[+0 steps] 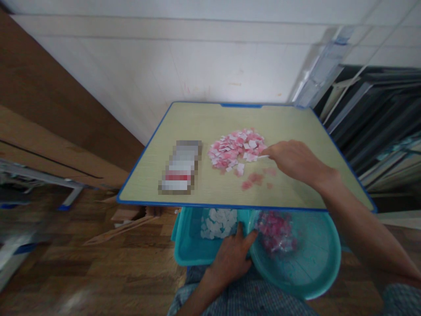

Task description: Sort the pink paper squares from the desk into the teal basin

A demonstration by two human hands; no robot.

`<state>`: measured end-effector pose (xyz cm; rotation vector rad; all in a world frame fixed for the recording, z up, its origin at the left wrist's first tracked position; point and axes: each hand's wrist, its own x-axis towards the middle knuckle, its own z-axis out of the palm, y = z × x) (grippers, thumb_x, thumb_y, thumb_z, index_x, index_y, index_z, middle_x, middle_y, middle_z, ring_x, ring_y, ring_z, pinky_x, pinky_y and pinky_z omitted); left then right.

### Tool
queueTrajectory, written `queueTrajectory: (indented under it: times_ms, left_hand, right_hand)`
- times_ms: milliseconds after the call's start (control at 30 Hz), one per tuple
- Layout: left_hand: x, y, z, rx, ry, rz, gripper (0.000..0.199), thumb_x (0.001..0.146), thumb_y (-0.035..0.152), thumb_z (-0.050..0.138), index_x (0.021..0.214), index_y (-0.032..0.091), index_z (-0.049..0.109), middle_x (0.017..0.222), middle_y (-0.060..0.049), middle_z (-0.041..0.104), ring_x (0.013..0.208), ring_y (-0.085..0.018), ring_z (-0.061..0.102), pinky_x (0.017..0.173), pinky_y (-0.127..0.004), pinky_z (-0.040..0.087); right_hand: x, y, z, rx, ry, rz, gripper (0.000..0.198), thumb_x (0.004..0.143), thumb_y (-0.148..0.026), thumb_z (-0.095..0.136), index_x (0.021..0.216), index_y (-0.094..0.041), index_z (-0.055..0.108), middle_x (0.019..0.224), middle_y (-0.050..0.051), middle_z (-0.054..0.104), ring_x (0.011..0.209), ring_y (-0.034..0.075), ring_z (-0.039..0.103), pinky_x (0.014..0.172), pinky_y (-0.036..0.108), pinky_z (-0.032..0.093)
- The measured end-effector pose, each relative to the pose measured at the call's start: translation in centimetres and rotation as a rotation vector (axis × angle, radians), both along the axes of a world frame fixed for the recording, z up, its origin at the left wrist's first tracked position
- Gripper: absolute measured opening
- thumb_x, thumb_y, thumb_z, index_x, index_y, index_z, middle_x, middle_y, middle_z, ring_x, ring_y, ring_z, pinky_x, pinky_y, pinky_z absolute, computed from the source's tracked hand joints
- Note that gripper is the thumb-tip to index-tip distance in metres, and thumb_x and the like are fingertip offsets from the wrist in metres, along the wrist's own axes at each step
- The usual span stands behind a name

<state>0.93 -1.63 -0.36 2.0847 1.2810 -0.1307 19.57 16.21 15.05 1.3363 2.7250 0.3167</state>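
My right hand (292,160) is over the right part of the low table, closed on a thin white piece (263,156). Just left of its fingertips lies a heap of small pink and white square pieces (235,147). Several damp-looking pink bits (255,178) lie flat in front of the heap. Below the table's front edge, my left hand (233,253) rests where two teal containers meet, its fingers apart and nothing visible in them. White pieces (219,223) are in the rectangular teal basin (184,254). Bright pink pieces (276,232) lie in the round teal basket (329,272).
The pale yellow table (194,120) has a blue rim and stands against a white wall (144,70). On its left lies a blurred-out oblong object (180,166). A clear plastic bottle (320,74) leans behind the right corner, near stacked dark panels (378,105).
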Motion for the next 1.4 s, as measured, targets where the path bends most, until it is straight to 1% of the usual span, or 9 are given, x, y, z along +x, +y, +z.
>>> queueTrajectory:
  times_ms: [133, 333, 533, 733, 833, 967, 1133, 1300, 1400]
  left_hand:
    - [0.0, 0.0, -0.1, 0.009, -0.015, 0.005, 0.064, 0.078, 0.022, 0.051, 0.138, 0.031, 0.033, 0.141, -0.015, 0.033, 0.101, -0.033, 0.058, 0.085, -0.045, 0.045]
    - [0.0, 0.0, -0.2, 0.004, -0.012, -0.003, 0.067, 0.076, 0.021, 0.052, 0.140, 0.031, 0.031, 0.142, -0.015, 0.032, 0.102, -0.033, 0.057, 0.087, -0.046, 0.044]
    - [0.0, 0.0, -0.1, 0.004, -0.013, -0.004, 0.064, 0.079, 0.022, 0.051, 0.139, 0.031, 0.031, 0.142, -0.014, 0.032, 0.102, -0.032, 0.057, 0.088, -0.045, 0.043]
    - [0.0, -0.1, -0.2, 0.023, -0.003, -0.015, 0.062, 0.079, 0.023, 0.051, 0.138, 0.029, 0.032, 0.142, -0.018, 0.030, 0.100, -0.033, 0.059, 0.085, -0.046, 0.045]
    - [0.0, -0.1, -0.4, 0.035, -0.006, -0.017, 0.063, 0.079, 0.023, 0.052, 0.138, 0.029, 0.032, 0.141, -0.018, 0.031, 0.100, -0.034, 0.058, 0.085, -0.046, 0.045]
    - [0.0, -0.2, -0.7, 0.046, -0.017, -0.009, 0.063, 0.078, 0.023, 0.052, 0.138, 0.030, 0.032, 0.140, -0.016, 0.033, 0.100, -0.034, 0.059, 0.085, -0.046, 0.045]
    - [0.0, -0.2, -0.6, 0.037, -0.026, -0.005, 0.065, 0.077, 0.021, 0.053, 0.138, 0.030, 0.032, 0.140, -0.015, 0.033, 0.100, -0.033, 0.058, 0.085, -0.047, 0.045]
    - [0.0, -0.1, -0.4, 0.018, -0.024, -0.009, 0.064, 0.078, 0.022, 0.051, 0.139, 0.030, 0.031, 0.142, -0.017, 0.031, 0.101, -0.035, 0.058, 0.085, -0.048, 0.045]
    - [0.0, -0.1, -0.4, 0.012, -0.024, -0.008, 0.065, 0.078, 0.023, 0.051, 0.139, 0.030, 0.030, 0.141, -0.017, 0.031, 0.101, -0.035, 0.058, 0.085, -0.048, 0.045]
  right_hand:
    - [-1.3, -0.3, 0.1, -0.020, -0.023, -0.034, 0.033, 0.088, -0.009, 0.038, 0.103, -0.016, 0.067, 0.098, 0.011, 0.070, 0.087, 0.025, 0.064, 0.065, 0.034, 0.041]
    - [-0.3, -1.8, 1.2, -0.093, -0.002, 0.012, 0.033, 0.091, -0.012, 0.038, 0.105, -0.020, 0.067, 0.101, 0.008, 0.070, 0.093, 0.024, 0.063, 0.070, 0.034, 0.042]
    - [0.9, -0.8, 0.6, -0.045, -0.042, -0.039, 0.037, 0.086, -0.008, 0.041, 0.107, -0.024, 0.067, 0.099, 0.006, 0.070, 0.090, 0.023, 0.064, 0.065, 0.032, 0.040]
    - [0.4, -0.1, -0.1, -0.008, -0.072, -0.112, 0.036, 0.089, -0.011, 0.037, 0.107, -0.018, 0.067, 0.096, 0.011, 0.070, 0.089, 0.026, 0.064, 0.063, 0.033, 0.039]
    - [0.7, -0.3, -0.3, -0.015, -0.031, -0.073, 0.039, 0.087, -0.008, 0.038, 0.111, -0.022, 0.065, 0.101, 0.008, 0.070, 0.092, 0.025, 0.063, 0.066, 0.033, 0.039]
    - [1.4, -0.7, -0.2, -0.075, 0.014, 0.015, 0.037, 0.084, -0.008, 0.042, 0.104, -0.024, 0.068, 0.094, 0.005, 0.071, 0.087, 0.022, 0.064, 0.067, 0.031, 0.039]
    - [1.0, -1.0, 0.0, -0.082, 0.100, 0.092, 0.033, 0.086, -0.009, 0.042, 0.102, -0.022, 0.067, 0.098, 0.005, 0.070, 0.091, 0.022, 0.063, 0.073, 0.032, 0.042]
    - [0.3, -1.5, -0.1, -0.181, 0.156, 0.167, 0.030, 0.087, -0.008, 0.044, 0.099, -0.022, 0.067, 0.095, 0.003, 0.071, 0.091, 0.020, 0.064, 0.076, 0.033, 0.043]
    - [-0.1, -1.8, 0.1, -0.164, 0.177, 0.193, 0.031, 0.087, -0.008, 0.044, 0.103, -0.021, 0.067, 0.099, 0.004, 0.070, 0.093, 0.021, 0.063, 0.078, 0.035, 0.044]
